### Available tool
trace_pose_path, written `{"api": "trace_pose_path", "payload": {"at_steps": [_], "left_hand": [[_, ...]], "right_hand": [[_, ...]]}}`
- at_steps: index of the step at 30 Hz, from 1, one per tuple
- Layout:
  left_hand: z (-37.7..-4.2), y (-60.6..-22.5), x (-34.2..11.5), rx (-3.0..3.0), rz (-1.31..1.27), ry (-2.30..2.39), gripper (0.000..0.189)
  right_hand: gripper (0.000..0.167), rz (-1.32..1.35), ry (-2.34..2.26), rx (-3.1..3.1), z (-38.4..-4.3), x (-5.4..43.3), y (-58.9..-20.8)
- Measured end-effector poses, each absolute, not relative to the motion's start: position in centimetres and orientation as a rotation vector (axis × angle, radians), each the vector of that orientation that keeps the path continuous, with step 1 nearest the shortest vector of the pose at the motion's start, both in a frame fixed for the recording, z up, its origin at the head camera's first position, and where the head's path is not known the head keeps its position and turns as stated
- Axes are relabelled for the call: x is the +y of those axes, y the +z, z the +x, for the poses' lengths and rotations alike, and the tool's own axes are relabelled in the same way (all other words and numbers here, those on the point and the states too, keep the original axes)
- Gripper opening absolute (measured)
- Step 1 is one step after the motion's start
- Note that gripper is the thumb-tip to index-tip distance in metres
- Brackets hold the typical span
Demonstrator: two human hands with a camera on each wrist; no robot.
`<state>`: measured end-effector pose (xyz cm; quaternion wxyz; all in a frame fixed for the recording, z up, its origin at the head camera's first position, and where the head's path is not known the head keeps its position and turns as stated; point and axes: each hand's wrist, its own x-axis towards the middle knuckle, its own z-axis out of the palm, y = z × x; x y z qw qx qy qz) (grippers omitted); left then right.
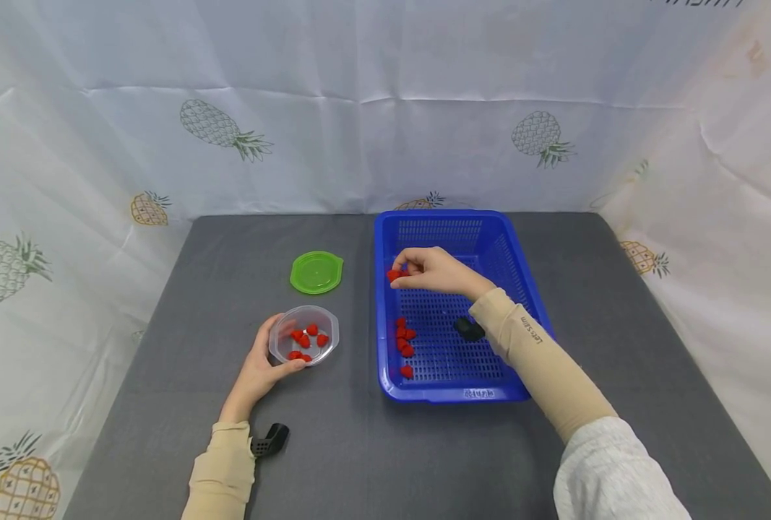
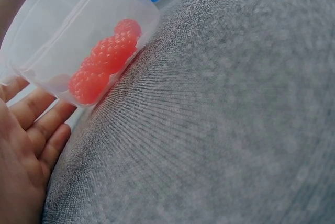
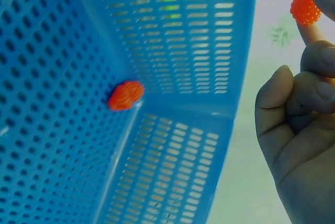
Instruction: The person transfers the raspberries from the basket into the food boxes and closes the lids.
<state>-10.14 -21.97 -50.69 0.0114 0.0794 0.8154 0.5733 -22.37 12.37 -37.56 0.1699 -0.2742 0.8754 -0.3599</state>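
A clear plastic container (image 1: 330, 334) stands on the table at centre left, with several red raspberries (image 2: 104, 62) lying on its bottom. My left hand (image 1: 263, 368) holds it from the left, thumb along the near side and fingers round the back. Over the left wall of a blue basket (image 1: 459, 394), my right hand (image 1: 438, 271) pinches a raspberry (image 3: 305, 7) between thumb and index finger, the other fingers curled. More raspberries (image 1: 406, 338) lie in the basket along its left side, one of them (image 3: 125, 96) near a corner.
Behind the container lies a green lid (image 1: 316, 272), flat on the dark grey tabletop (image 1: 333, 448). A white sheet (image 1: 372, 144) printed with pineapples hangs along the back and sides. Black wrist cameras (image 1: 270, 440) sit by both sleeves.
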Motion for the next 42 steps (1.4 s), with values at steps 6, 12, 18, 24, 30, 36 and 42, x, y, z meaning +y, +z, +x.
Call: {"api": "trace_pose_path", "payload": {"at_steps": [6,12,18,24,30,36,42], "left_hand": [[-10.1,-50.6,-21.9,2.519,0.246,1.809,0.087],[-10.1,-50.6,-22.0,2.524,0.214,1.796,0.087],[-10.1,-50.4,-22.0,2.517,0.217,1.805,0.087],[-10.1,-50.5,-21.9,2.540,0.188,1.774,0.088],[-10.2,-50.4,-21.8,2.550,0.162,1.742,0.088],[-10.2,-50.6,-21.9,2.545,0.202,1.770,0.087],[-10.2,-50.7,-22.0,2.553,0.190,1.753,0.087]], "right_hand": [[0.024,-0.843,-1.037,2.471,-21.9,11.3,-36.5],[0.023,-0.917,-1.038,2.448,-21.5,9.7,-35.7],[0.022,-0.988,-1.033,2.411,-21.5,7.5,-35.6],[0.022,-1.036,-1.039,2.366,-21.4,5.7,-35.9],[0.022,-1.049,-1.048,2.338,-21.1,3.9,-36.0],[0.022,-1.072,-1.092,2.296,-20.9,2.1,-35.9],[0.021,-1.101,-1.091,2.289,-20.6,0.6,-35.6]]}}
